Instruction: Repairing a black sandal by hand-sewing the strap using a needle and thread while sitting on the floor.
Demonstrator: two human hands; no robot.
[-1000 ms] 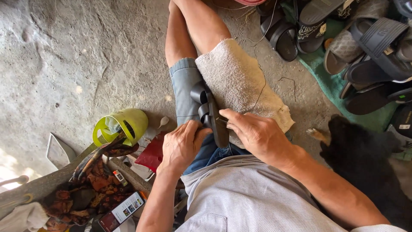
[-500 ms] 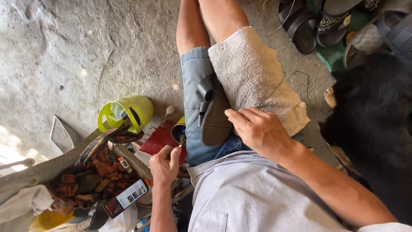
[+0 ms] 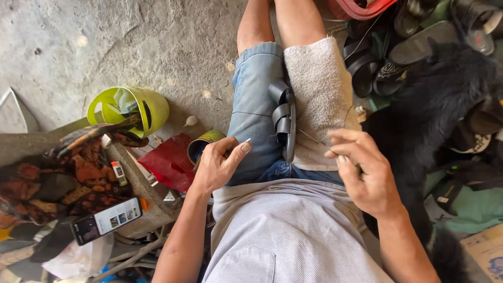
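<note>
Rough concrete floor (image 3: 131, 42) lies under the seated person. Right hand (image 3: 367, 173) pinches a thin thread (image 3: 314, 139) with fingers pressed together; left hand (image 3: 217, 165) has returned from the low desk (image 3: 139, 186) and pinches a needle, I think. Black sandal (image 3: 285, 118) lies between the thighs, long axis pointing away toward the knees, unmoved.

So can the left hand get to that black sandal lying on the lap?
Probably yes: the left hand sits beside the black sandal, with only bare denim thigh between them. It pinches something small, perhaps a needle.
</note>
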